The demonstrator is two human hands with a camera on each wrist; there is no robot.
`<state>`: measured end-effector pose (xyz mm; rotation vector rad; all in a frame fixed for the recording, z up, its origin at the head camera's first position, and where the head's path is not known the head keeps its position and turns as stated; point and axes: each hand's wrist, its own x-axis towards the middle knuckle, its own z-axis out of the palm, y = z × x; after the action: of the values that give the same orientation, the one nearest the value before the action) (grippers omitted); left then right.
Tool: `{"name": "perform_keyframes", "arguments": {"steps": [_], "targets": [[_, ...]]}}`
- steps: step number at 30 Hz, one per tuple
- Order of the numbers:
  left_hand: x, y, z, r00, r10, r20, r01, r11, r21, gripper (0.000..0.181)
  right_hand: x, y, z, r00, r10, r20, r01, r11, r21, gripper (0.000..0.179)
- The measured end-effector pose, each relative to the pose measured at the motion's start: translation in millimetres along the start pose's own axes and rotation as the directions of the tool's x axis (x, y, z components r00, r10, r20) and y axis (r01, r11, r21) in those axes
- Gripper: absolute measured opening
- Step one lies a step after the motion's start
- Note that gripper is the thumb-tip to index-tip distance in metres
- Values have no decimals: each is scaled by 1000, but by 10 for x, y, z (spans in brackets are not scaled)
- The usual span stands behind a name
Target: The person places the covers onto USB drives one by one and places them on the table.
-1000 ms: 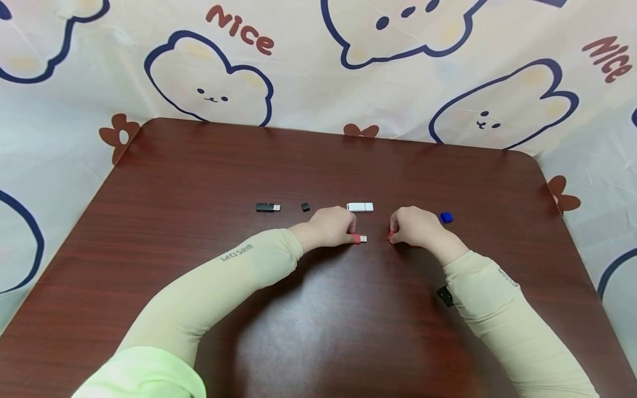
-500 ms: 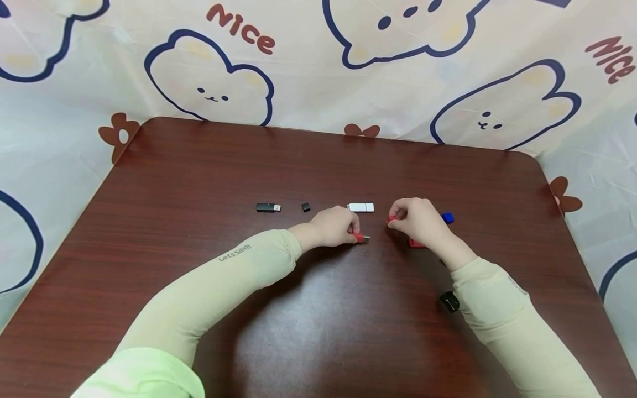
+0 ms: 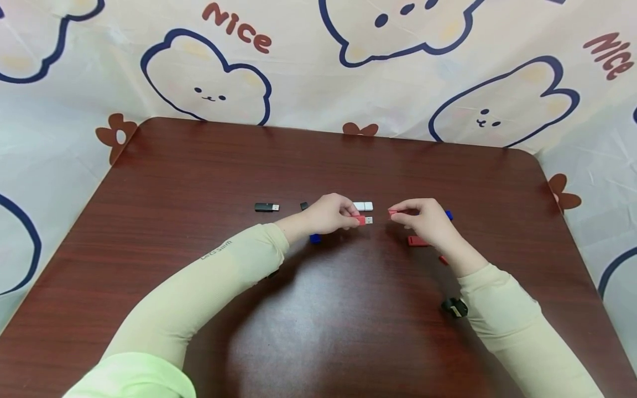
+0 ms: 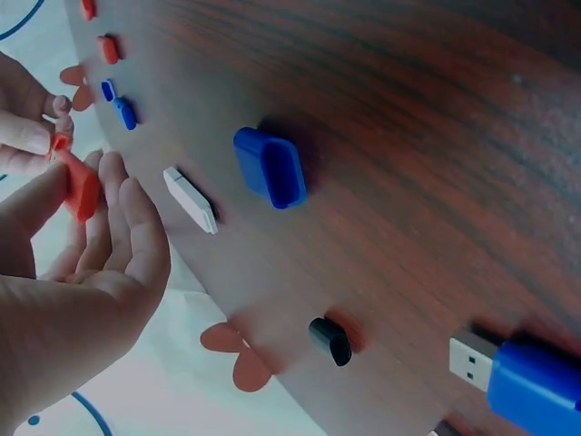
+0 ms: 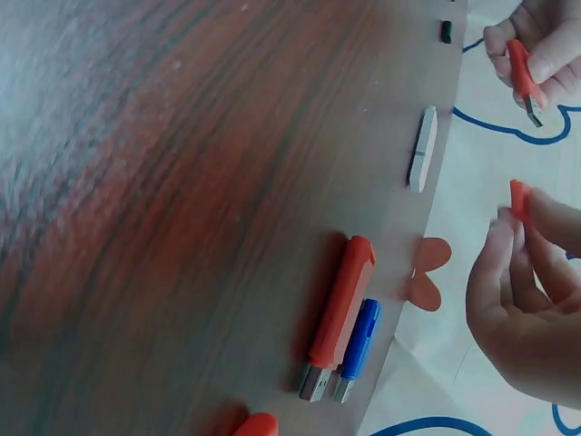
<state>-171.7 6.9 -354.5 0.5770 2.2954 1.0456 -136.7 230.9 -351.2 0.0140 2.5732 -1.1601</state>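
Observation:
In the head view, my left hand pinches a red USB stick by its body, its metal plug pointing right. Opposite it, my right hand holds a small red cap between thumb and fingertips. A short gap separates plug and cap there, and the right wrist view shows them apart too. Both hands are raised over the table. Below the right hand lies a second red USB stick, its plug bare in the right wrist view, beside a blue USB stick.
A white USB stick lies behind the hands. Further left are a black USB stick and a black cap. A blue cap and another blue USB stick sit under the left forearm. Another red cap lies near the right wrist.
Both hands have risen and shifted toward the table's far side with the red stick and cap. The second red stick, its cap and a blue cap have come into sight.

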Motion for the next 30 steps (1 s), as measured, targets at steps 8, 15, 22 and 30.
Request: {"name": "perform_keyframes", "arguments": {"steps": [8, 15, 22, 30], "targets": [[-10, 35, 11, 999, -7, -54, 4, 999, -52, 17, -4, -8, 13, 998, 44, 37, -49, 986, 161, 29], [2, 42, 28, 998, -11, -68, 7, 998, -58, 16, 8, -9, 43, 998, 33, 47, -41, 982, 185, 31], [0, 60, 45, 998, -15, -67, 11, 998, -61, 16, 3, -37, 67, 998, 27, 54, -37, 979, 203, 30], [2, 69, 47, 998, -17, -59, 13, 998, -67, 16, -1, -74, 89, 998, 13, 54, -24, 977, 212, 29]]}}
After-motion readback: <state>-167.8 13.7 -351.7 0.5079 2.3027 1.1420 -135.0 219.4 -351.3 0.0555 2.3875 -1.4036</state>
